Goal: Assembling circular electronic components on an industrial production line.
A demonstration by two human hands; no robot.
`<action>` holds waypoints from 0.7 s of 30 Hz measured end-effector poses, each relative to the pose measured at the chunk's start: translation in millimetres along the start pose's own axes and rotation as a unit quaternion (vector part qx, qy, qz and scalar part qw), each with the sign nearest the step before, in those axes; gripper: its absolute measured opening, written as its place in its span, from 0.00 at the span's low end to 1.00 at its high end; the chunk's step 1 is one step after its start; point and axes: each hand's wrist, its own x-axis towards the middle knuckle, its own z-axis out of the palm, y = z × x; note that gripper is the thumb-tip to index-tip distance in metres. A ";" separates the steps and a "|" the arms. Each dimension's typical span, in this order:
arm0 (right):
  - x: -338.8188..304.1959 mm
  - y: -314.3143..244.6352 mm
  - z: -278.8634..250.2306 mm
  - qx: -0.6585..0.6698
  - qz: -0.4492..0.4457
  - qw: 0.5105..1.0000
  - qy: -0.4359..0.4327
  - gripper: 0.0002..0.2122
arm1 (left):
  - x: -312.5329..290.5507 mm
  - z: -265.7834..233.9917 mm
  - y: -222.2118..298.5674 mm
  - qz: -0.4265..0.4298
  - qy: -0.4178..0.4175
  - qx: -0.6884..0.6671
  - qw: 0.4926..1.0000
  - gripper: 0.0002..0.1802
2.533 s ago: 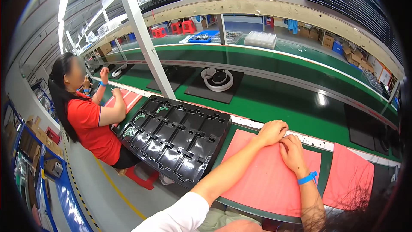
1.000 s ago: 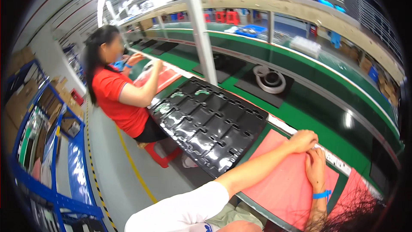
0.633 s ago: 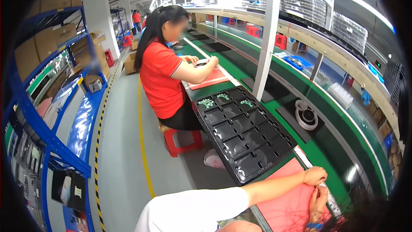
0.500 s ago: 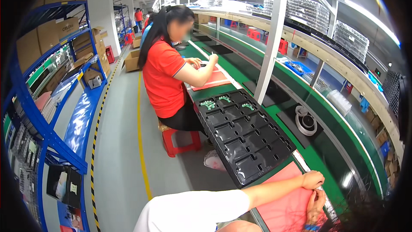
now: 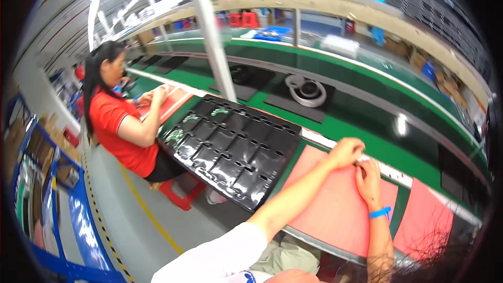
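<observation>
My left hand [image 5: 347, 152] is curled, with its fingertips pinched together above the far edge of a pink mat [image 5: 327, 204]. Close beside it, my right hand [image 5: 370, 181], a blue band on its wrist, also has bent fingers meeting near the left fingertips. A tiny dark spot shows between the two hands, too small to name. Left of the mat lies a black plastic tray [image 5: 246, 149] with moulded pockets. Small green curved parts [image 5: 175, 136] sit in a few pockets at its far left end.
A co-worker in a red shirt [image 5: 118, 107] sits to the left, hands over another pink mat. Behind the tray, a conveyor carries a dark pad with a white ring-shaped part [image 5: 309, 93]. A white post [image 5: 212, 36] rises beyond the tray. Blue shelving [image 5: 68, 204] stands far left.
The view has swung to the right, so the co-worker and tray appear farther left. Both my hands remain close together at the mat's far edge and now show more fully.
</observation>
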 end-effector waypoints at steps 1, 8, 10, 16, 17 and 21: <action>-4.1 -0.4 -8.0 -0.012 0.010 1.000 0.014 0.04 | 3.2 6.1 8.5 -0.029 0.030 -0.001 0.999 0.09; 4.6 -22.0 0.3 0.011 0.141 0.990 -0.016 0.05 | 50.8 -45.6 -45.4 -0.056 0.075 0.277 0.956 0.22; 5.3 -22.0 -12.0 0.010 0.139 0.989 -0.048 0.05 | 71.4 -59.3 -29.3 -0.089 -0.008 0.406 0.910 0.28; 2.4 -17.7 1.0 -0.008 0.083 0.996 -0.031 0.06 | 96.0 -161.4 -90.1 -0.039 -0.150 0.664 0.732 0.34; 4.2 -19.7 9.2 -0.002 0.073 0.997 -0.021 0.06 | 96.5 -193.4 -106.1 -0.074 -0.172 0.690 0.699 0.39; 4.9 -23.5 11.0 0.010 0.099 0.994 -0.053 0.06 | 94.6 -239.4 -123.9 -0.131 -0.201 0.567 0.788 0.42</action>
